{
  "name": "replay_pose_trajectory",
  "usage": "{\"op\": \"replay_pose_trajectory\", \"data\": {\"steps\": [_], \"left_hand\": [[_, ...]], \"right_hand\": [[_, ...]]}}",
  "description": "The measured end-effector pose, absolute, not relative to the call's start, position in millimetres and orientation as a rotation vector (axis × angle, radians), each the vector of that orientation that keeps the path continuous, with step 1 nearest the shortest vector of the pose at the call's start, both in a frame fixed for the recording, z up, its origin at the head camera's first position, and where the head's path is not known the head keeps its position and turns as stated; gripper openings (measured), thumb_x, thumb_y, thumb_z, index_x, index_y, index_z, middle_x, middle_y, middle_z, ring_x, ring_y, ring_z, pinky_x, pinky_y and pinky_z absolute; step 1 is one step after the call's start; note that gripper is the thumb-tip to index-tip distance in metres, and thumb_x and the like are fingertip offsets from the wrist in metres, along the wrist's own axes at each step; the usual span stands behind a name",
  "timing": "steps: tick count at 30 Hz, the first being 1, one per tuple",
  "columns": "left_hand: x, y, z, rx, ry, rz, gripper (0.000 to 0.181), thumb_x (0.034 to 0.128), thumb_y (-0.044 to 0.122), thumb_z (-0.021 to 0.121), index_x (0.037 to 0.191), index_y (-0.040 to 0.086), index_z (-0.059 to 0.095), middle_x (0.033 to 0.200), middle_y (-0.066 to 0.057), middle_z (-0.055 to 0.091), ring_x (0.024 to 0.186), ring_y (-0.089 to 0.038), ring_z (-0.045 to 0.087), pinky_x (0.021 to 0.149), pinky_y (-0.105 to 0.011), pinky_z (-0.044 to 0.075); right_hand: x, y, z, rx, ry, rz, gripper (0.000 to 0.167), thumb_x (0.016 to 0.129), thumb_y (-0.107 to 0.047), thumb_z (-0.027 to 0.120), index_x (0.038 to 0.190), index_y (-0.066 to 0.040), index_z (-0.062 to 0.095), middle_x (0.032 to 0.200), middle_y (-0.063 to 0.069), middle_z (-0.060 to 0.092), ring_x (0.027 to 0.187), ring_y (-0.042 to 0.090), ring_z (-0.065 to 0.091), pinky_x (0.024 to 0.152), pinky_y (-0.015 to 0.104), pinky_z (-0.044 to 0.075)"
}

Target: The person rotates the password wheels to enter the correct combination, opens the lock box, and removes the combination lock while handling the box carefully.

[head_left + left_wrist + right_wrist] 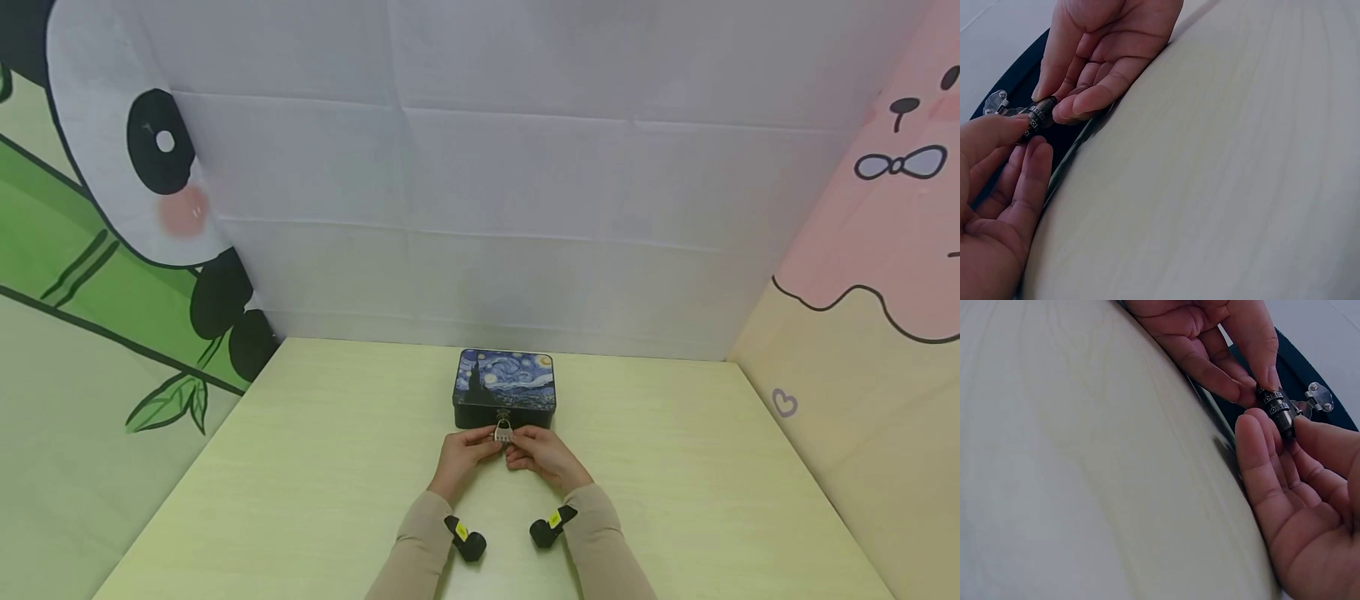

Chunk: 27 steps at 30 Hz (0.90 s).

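A small combination padlock [503,434] with number dials hangs at the metal clasp [1319,398] on the front of a dark tin box [506,380]. Its lid carries a swirling blue night-sky picture and is down. My left hand [460,461] pinches one end of the padlock between thumb and fingers. From the other side, my right hand [551,457] pinches the opposite end. Up close in the left wrist view, rows of digits show on the padlock [1038,116]; I cannot tell which numbers are lined up. Whether the shackle is locked is hidden.
The box stands at the back of a pale wooden table [337,467], near a white cloth wall [495,275]. Printed cloths with a panda [120,150] and a pink figure [885,242] flank the table. Black wrist cameras sit on both sleeves.
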State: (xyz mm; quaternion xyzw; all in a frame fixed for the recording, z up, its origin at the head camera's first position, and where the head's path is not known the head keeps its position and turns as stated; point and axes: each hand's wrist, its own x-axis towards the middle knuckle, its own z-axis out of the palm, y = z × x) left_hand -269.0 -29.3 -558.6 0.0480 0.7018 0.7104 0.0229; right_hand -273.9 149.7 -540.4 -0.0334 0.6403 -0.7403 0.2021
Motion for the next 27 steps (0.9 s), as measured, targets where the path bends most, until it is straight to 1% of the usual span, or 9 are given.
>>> {"op": "replay_pose_trajectory", "data": {"steps": [4, 9, 12, 16, 19, 21, 24, 27], "left_hand": [[-268.3, -28.8, -558.2, 0.124, 2.148, 2.215, 0.034, 0.0877, 0.001, 0.074, 0.119, -0.011, 0.067, 0.106, -0.022, 0.071, 0.088, -0.013, 0.07, 0.077, -0.027, 0.059], [-267.9, -28.1, -559.3, 0.116, 2.109, 2.266, 0.032, 0.0913, 0.0, 0.07, 0.12, -0.014, 0.065, 0.111, -0.028, 0.068, 0.081, -0.017, 0.072, 0.074, -0.03, 0.06], [-268.1, -27.4, -559.1, 0.069, 2.085, 2.281, 0.031, 0.0922, 0.001, 0.069, 0.12, -0.013, 0.065, 0.113, -0.028, 0.067, 0.076, -0.014, 0.071, 0.072, -0.027, 0.06], [-268.1, -26.8, -558.7, 0.036, 2.068, 2.283, 0.031, 0.0922, 0.0, 0.068, 0.12, -0.012, 0.066, 0.113, -0.027, 0.068, 0.074, -0.011, 0.07, 0.071, -0.025, 0.059], [-268.0, -26.3, -558.5, 0.042, 2.059, 2.292, 0.03, 0.0921, 0.0, 0.068, 0.12, -0.012, 0.066, 0.112, -0.028, 0.067, 0.073, -0.01, 0.07, 0.071, -0.025, 0.059], [-268.1, -26.4, -558.3, 0.058, 2.054, 2.302, 0.031, 0.0923, 0.0, 0.068, 0.12, -0.013, 0.065, 0.112, -0.028, 0.067, 0.073, -0.01, 0.07, 0.07, -0.025, 0.059], [-268.5, -26.7, -558.3, 0.077, 2.031, 2.321, 0.03, 0.0935, 0.0, 0.066, 0.12, -0.015, 0.064, 0.112, -0.03, 0.066, 0.072, -0.009, 0.07, 0.07, -0.025, 0.059], [-269.3, -27.4, -558.6, 0.081, 1.996, 2.335, 0.029, 0.0954, -0.002, 0.063, 0.12, -0.016, 0.062, 0.113, -0.031, 0.066, 0.072, -0.009, 0.069, 0.071, -0.024, 0.059]], "right_hand": [[-274.1, 149.5, -540.7, -0.094, 1.791, -2.067, 0.016, 0.105, -0.003, 0.046, 0.109, 0.008, 0.058, 0.084, 0.008, 0.062, 0.072, 0.011, 0.065, 0.069, 0.024, 0.058], [-273.1, 149.5, -541.3, -0.083, 1.786, -2.076, 0.019, 0.105, -0.004, 0.047, 0.11, 0.01, 0.059, 0.084, 0.008, 0.063, 0.072, 0.012, 0.065, 0.069, 0.025, 0.058], [-272.4, 149.6, -541.9, -0.057, 1.771, -2.094, 0.023, 0.105, -0.004, 0.047, 0.116, 0.014, 0.057, 0.085, 0.009, 0.064, 0.073, 0.013, 0.064, 0.07, 0.026, 0.059], [-272.4, 150.1, -541.9, -0.044, 1.767, -2.109, 0.033, 0.105, -0.003, 0.047, 0.131, 0.017, 0.049, 0.089, 0.01, 0.066, 0.077, 0.014, 0.065, 0.073, 0.028, 0.059], [-272.8, 151.0, -541.9, -0.063, 1.769, -2.116, 0.04, 0.105, -0.002, 0.046, 0.141, 0.016, 0.042, 0.098, 0.012, 0.067, 0.082, 0.015, 0.067, 0.076, 0.029, 0.059], [-272.9, 151.7, -542.7, -0.078, 1.773, -2.118, 0.043, 0.105, -0.002, 0.046, 0.144, 0.014, 0.038, 0.106, 0.014, 0.067, 0.086, 0.016, 0.068, 0.078, 0.03, 0.059], [-273.0, 152.4, -544.1, -0.084, 1.773, -2.127, 0.044, 0.105, -0.001, 0.046, 0.146, 0.013, 0.037, 0.12, 0.02, 0.063, 0.091, 0.017, 0.068, 0.081, 0.031, 0.058], [-273.0, 152.4, -545.3, -0.082, 1.779, -2.139, 0.044, 0.104, 0.001, 0.046, 0.146, 0.013, 0.038, 0.127, 0.026, 0.058, 0.092, 0.018, 0.068, 0.082, 0.031, 0.058]]}}
